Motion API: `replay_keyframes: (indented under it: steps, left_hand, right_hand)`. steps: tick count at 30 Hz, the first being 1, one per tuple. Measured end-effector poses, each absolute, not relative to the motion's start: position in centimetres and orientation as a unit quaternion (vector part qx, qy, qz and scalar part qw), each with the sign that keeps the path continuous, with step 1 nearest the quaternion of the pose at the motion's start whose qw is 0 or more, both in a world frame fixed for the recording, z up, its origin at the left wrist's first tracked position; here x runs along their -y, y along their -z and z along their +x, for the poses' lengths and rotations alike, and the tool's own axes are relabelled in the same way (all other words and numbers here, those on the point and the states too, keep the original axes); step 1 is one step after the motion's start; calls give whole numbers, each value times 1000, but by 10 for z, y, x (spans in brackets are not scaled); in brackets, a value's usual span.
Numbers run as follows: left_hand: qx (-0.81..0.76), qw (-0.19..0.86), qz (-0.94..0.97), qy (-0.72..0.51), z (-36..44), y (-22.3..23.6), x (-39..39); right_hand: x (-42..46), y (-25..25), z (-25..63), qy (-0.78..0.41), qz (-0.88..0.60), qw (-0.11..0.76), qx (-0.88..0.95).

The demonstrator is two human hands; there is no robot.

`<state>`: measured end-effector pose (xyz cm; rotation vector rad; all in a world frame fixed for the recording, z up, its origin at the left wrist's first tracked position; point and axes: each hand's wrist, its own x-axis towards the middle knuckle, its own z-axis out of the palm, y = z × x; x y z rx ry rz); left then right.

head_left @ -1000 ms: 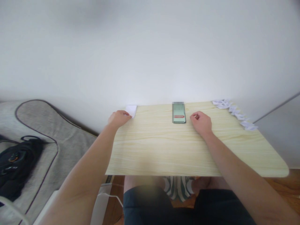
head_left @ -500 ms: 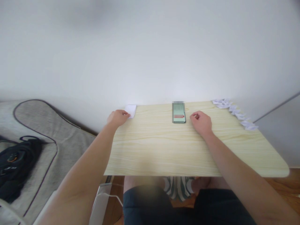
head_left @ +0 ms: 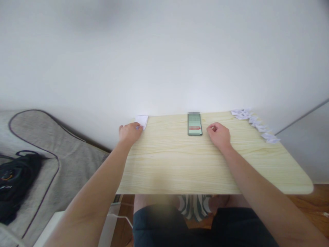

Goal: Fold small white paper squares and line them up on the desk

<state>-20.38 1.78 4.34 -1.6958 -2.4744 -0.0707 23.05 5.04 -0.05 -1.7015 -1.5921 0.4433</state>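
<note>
My left hand (head_left: 130, 133) lies at the far left corner of the light wooden table (head_left: 180, 164). Its curled fingertips pinch the near edge of a small white paper stack (head_left: 142, 120). My right hand (head_left: 218, 134) rests on the tabletop as a loose fist with nothing visible in it. It sits just right of a phone (head_left: 194, 125) that lies flat with its screen lit.
Several small folded white paper pieces (head_left: 257, 125) line the table's far right edge. A grey padded case (head_left: 51, 151) with a black bag (head_left: 12, 175) on it lies left of the table. A white wall runs behind. My knees show under the near edge.
My left hand has shifted slightly along the edge of the paper stack. The right hand and phone stay where they were; the view has drifted a little.
</note>
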Motion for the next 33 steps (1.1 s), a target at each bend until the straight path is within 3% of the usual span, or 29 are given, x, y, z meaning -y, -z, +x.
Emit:
replay_keyframes:
  steps: [12, 33]
  left_hand:
    - [813, 115, -569, 39, -185, -54, -21]
    - [865, -10, -500, 23, -192, -63, -45]
  right_hand:
    - [-50, 1, 231, -172, -662, 383, 621]
    - [-51, 1, 230, -178, -663, 385, 617]
